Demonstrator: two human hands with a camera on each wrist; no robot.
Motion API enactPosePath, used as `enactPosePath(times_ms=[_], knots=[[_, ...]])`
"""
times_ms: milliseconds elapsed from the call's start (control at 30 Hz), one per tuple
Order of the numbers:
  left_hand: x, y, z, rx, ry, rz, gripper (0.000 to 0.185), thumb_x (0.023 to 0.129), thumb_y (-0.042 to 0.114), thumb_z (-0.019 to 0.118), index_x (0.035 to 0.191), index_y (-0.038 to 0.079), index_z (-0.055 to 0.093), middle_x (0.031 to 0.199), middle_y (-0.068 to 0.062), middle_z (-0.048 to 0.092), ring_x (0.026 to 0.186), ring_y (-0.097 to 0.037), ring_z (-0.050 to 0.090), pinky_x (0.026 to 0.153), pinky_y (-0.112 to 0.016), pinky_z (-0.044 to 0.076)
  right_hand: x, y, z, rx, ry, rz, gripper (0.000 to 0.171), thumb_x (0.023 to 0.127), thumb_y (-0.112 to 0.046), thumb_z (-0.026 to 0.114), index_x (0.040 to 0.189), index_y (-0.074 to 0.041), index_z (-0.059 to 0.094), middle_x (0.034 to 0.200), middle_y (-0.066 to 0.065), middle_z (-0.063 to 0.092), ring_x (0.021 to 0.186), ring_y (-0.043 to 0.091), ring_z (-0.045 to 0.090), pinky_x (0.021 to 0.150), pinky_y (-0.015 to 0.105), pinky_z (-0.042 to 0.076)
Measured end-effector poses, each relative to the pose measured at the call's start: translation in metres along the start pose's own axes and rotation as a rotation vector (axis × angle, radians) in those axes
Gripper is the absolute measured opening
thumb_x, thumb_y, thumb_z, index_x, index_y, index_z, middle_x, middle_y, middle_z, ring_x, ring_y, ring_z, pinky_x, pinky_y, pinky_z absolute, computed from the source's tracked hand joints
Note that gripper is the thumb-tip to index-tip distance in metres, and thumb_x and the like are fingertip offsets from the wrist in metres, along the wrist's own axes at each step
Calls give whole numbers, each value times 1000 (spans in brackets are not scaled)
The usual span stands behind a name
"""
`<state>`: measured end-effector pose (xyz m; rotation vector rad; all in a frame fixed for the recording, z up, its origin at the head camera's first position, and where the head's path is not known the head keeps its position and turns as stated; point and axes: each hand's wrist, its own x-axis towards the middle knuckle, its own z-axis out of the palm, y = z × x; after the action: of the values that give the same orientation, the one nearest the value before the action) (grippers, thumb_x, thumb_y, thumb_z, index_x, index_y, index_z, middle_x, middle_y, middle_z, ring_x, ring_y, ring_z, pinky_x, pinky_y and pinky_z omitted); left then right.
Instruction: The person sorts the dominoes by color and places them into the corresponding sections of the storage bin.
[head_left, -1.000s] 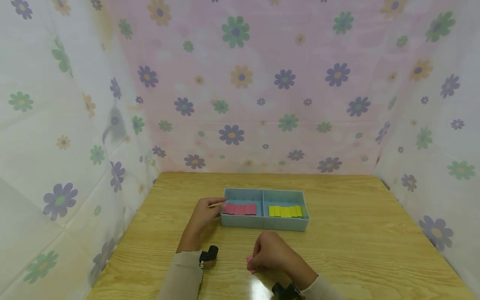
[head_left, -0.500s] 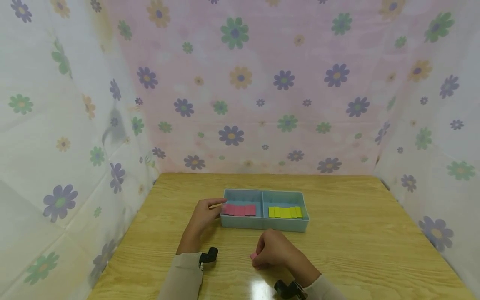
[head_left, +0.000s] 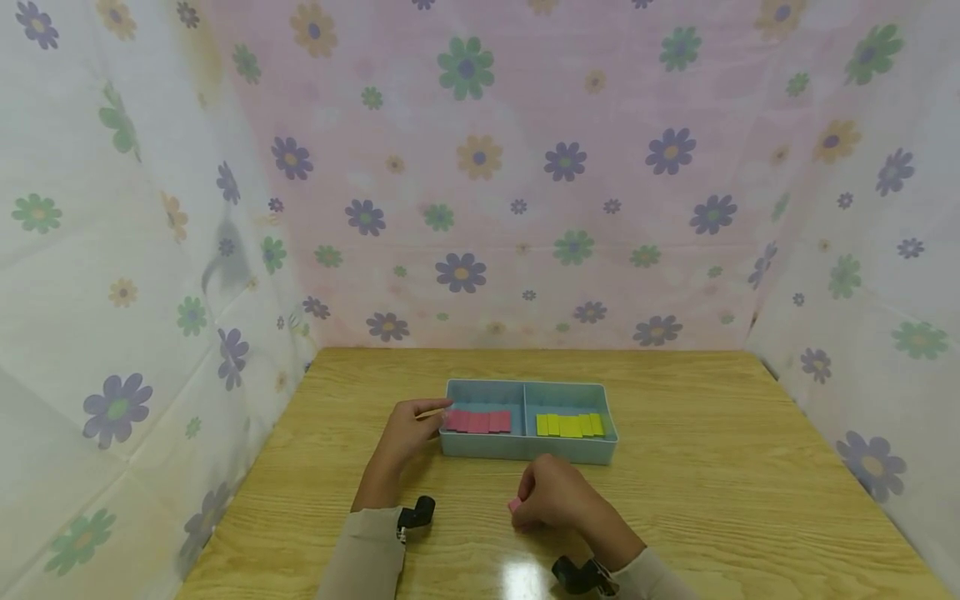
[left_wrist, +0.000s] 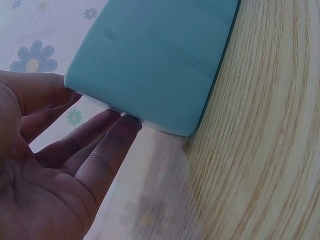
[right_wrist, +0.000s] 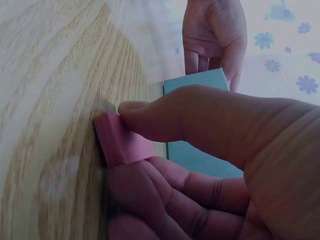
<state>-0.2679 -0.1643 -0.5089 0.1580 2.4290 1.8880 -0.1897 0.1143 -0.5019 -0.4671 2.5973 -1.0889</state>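
Observation:
In the head view my right hand [head_left: 553,493] is over the table in front of a blue-green two-compartment box [head_left: 528,450]. Thumb and fingers pinch a small pink rectangular block [right_wrist: 125,140], whose side shows thin layers like a stack of slips; one edge meets or nearly meets the wood. My left hand [head_left: 411,429] is at the box's left end, with its fingertips [left_wrist: 131,122] and thumb touching that end and fairly straight. Several flat pink pieces [head_left: 478,422] lie overlapping in the left compartment. Similar yellow pieces [head_left: 570,426] form a row in the right one.
The wood-grain table [head_left: 712,467] extends to both sides of the box. Flower-patterned cloth [head_left: 525,183] stands behind and along the left and right sides. A black wrist camera [head_left: 417,512] is strapped at each cuff.
My right hand has shifted slightly right and farther up the table toward the box, with the pink block still pinched. My left hand and the box have stayed in place.

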Motion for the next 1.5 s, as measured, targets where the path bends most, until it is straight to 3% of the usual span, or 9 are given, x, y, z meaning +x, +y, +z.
enactPosePath(times_ms=[233,633,933,1067,1500], knots=[[-1,0,-1,11,-5,6,32,104,7,60,134,2,69,143,-19,62,124,-36,67,94,-42,60,2,1,-3,-1,7,5,21,63,-12,92,74,-13,74,72,-4,68,69,15,62,58,31,51],[-1,-1,-2,35,-5,6,32,104,6,59,134,2,69,144,-19,61,124,-35,67,94,-43,60,4,5,-7,120,-22,23,19,70,-10,91,79,-9,74,70,0,72,64,15,70,60,31,54],[-2,-1,-2,21,-9,-12,33,104,7,59,135,3,68,144,-18,61,123,-33,68,94,-41,61,8,9,-14,213,-41,-7,14,79,-14,87,85,-5,78,77,2,75,73,16,71,64,30,56],[-2,0,-1,19,-8,-12,33,104,8,60,136,4,68,144,-17,62,124,-33,67,95,-41,60,9,8,-22,245,-11,-28,17,80,-13,86,92,-3,80,82,3,76,74,16,70,63,31,58],[1,-3,-2,19,-18,6,33,104,9,61,135,3,68,144,-18,62,125,-34,66,95,-41,60,12,-5,-53,340,68,52,22,85,-17,81,102,-3,78,89,8,77,76,21,73,68,42,63]])
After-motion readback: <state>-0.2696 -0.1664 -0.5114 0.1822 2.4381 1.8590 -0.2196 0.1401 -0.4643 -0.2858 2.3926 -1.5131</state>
